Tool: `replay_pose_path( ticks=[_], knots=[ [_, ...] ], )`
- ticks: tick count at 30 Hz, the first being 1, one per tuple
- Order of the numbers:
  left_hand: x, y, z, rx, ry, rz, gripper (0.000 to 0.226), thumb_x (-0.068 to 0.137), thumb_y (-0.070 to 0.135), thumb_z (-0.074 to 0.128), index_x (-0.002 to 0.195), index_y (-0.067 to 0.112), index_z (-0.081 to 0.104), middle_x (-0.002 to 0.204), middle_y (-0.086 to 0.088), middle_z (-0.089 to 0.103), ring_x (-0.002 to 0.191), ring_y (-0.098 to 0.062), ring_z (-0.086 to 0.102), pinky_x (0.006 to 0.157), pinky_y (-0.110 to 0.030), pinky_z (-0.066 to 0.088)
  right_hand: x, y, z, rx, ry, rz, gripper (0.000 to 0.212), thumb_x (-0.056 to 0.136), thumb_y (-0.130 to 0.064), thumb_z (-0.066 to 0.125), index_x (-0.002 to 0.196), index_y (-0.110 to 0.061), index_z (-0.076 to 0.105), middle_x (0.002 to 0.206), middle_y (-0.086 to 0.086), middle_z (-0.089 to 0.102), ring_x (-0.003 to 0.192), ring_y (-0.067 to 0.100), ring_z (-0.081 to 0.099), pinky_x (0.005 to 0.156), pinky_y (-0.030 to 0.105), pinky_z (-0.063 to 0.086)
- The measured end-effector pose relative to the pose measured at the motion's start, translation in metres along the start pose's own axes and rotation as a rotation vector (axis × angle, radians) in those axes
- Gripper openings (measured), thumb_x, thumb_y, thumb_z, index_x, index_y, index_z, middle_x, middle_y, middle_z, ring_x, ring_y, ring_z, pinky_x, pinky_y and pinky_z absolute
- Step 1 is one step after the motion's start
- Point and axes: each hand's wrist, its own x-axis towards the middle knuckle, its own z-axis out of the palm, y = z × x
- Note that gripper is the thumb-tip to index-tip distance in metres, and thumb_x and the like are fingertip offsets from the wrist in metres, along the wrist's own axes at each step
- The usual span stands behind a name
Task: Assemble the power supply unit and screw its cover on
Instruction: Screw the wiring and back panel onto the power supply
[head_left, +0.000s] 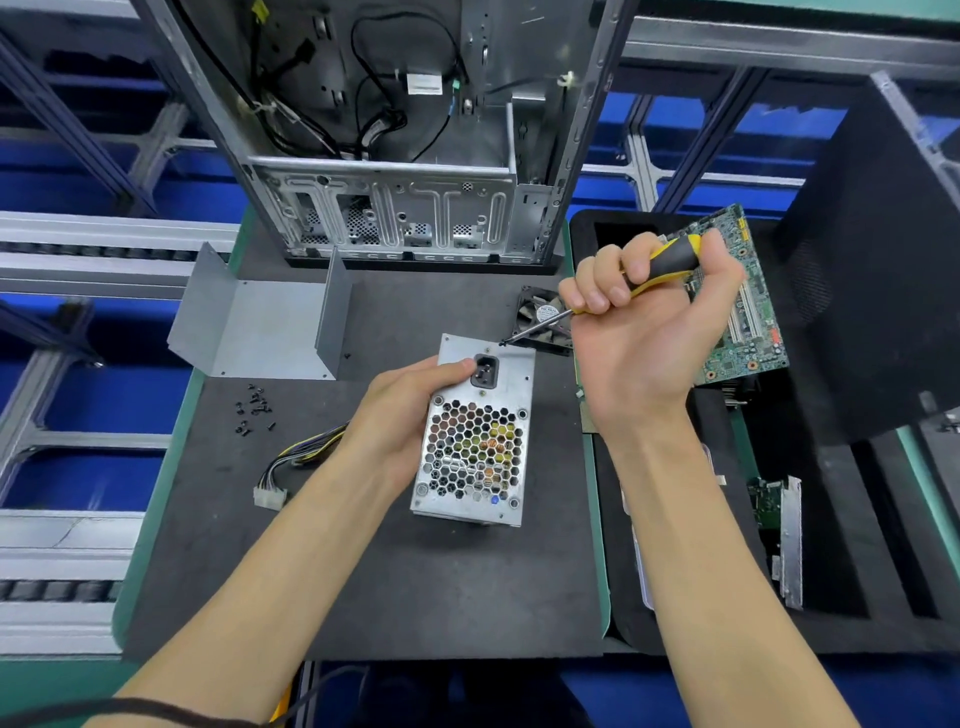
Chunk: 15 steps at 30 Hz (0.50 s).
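My left hand (400, 410) grips the power supply (475, 436) mid-mat; my right hand (644, 322) fists the screwdriver (623, 283), tip at its far-right corner. Fan (540, 317) just behind, screws (254, 410) left.

Power supply unit (475, 441) — on end on the desk (415, 582), honeycomb grille up, gripped at its side by left hand (400, 415). Screwdriver (613, 291), yellow-black handle, in right hand (644, 332) grip; tip at the unit's top edge. Loose cover (260, 322), black screws (254, 410), fan (543, 319), motherboard (743, 306), open PC chassis (395, 156) — around.
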Motion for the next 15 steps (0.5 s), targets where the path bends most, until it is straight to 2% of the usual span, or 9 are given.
replay_pose_path(
  ticks=[8, 15],
  knots=[
    [0.002, 0.0, 0.003, -0.017, 0.0, -0.004, 0.013, 0.088, 0.009, 0.07, 0.096, 0.003, 0.08, 0.101, -0.022, 0.076, 0.079, -0.028, 0.076, 0.063, -0.035, 0.06, 0.004, 0.006, 0.013, -0.185, -0.09, -0.001, 0.042, 0.097, -0.043, 0.032, 0.067, -0.014, 0.037, 0.059, 0.001, 0.026, 0.059, 0.02, 0.02, 0.058, 0.032, 0.024],
    [0.005, 0.0, 0.003, -0.008, 0.001, -0.004, 0.013, 0.087, 0.01, 0.072, 0.095, 0.004, 0.08, 0.098, -0.021, 0.077, 0.076, -0.027, 0.076, 0.061, -0.033, 0.059, 0.008, 0.011, 0.015, -0.258, -0.116, 0.008, 0.041, 0.096, -0.042, 0.032, 0.067, -0.014, 0.038, 0.057, 0.001, 0.027, 0.057, 0.019, 0.022, 0.057, 0.03, 0.029]
  ],
)
